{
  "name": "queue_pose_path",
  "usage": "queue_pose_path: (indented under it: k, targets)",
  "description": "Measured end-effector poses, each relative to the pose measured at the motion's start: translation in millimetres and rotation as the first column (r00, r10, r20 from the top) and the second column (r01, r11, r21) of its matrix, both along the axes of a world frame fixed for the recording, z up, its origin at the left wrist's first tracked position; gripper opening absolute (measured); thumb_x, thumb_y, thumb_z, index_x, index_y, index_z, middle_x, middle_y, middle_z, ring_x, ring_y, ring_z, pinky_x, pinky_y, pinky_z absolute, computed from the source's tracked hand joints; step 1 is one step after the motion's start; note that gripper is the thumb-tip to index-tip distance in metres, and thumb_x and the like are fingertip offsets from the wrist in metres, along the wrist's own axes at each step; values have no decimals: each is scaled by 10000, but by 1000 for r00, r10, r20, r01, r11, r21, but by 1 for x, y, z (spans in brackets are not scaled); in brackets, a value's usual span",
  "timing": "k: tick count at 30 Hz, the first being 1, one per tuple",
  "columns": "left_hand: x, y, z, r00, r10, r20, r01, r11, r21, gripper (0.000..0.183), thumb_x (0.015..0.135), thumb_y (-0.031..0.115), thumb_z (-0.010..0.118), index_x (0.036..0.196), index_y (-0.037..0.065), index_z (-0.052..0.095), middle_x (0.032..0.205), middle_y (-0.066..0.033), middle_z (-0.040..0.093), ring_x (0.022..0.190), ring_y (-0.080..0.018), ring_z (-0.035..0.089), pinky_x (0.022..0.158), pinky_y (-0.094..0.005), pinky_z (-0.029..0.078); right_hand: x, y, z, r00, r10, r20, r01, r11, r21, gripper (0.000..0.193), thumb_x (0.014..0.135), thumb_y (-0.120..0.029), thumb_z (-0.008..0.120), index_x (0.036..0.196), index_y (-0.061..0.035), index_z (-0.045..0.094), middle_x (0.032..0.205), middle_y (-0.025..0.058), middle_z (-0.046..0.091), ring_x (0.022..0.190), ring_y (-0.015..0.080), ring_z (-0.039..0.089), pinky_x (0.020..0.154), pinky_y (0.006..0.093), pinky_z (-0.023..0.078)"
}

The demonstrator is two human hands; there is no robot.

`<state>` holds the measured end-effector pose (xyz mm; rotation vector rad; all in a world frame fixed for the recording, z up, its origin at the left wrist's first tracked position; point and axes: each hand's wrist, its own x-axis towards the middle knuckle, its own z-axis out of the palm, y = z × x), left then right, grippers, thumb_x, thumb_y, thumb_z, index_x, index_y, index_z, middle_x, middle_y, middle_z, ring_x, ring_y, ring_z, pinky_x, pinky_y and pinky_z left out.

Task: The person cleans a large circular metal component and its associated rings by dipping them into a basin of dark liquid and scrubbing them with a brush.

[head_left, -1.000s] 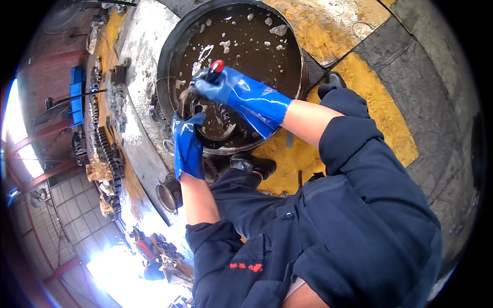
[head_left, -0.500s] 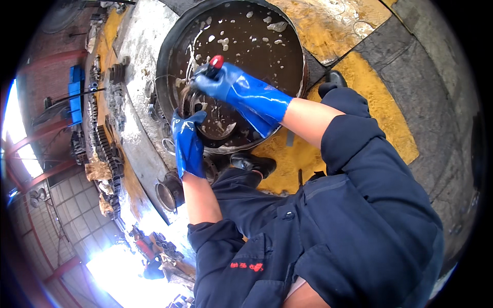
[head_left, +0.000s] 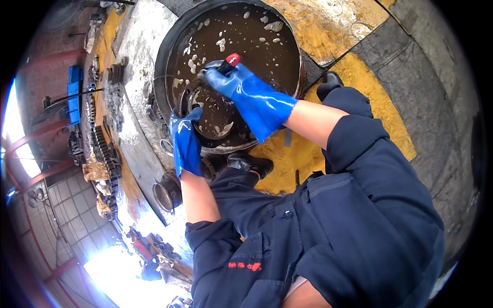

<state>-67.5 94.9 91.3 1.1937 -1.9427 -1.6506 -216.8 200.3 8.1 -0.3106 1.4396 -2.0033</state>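
A wide, dark round tub (head_left: 160,66) holds brown liquid with patches of foam. My right hand (head_left: 226,82), in a blue rubber glove, is closed around the black handle of a red-tipped brush-like tool (head_left: 233,59) above the liquid. Motion smears the tool's working end. At the tub's near left side, my gloved left hand (head_left: 185,136) grips a dark metal ring (head_left: 185,97). The ring tilts over the liquid, and foam shows through its opening. Part of its edge is hidden by the left glove.
A cylindrical metal collar (head_left: 165,195) and other round parts stand on the metal surface left of the tub. Toothed parts (head_left: 102,138) line up farther left. My shoe (head_left: 251,163) is close to the tub, and yellow boards (head_left: 370,97) cover floor at right.
My right hand has moved a little right and away from the ring with the brush-like tool. The left hand stays on the ring, now more exposed.
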Motion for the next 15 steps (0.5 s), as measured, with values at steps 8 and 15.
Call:
queue_pose_path:
  k: [8, 15]
  targets:
    - [-1, -3, -6, 1000, -4, 16, 4, 1000, -14, 451, 811, 65, 860, 1223, -6, 691, 933, -68, 732, 735, -168, 653, 672, -301, 512, 30, 10, -9, 997, 79, 11, -79, 996, 49, 154, 1003, -143, 690, 1127, -67, 740, 1006, 49, 777, 930, 126, 721, 881, 311, 577]
    - [-1, -16, -18, 999, -12, 33, 13, 999, -32, 455, 811, 72, 866, 1223, -4, 688, 931, -79, 745, 759, -183, 680, 668, -306, 510, 18, 14, 7, 996, -2, -85, -2, 999, -47, 231, 996, -252, 695, 1123, -69, 755, 1037, 95, 799, 939, 187, 752, 880, 341, 575]
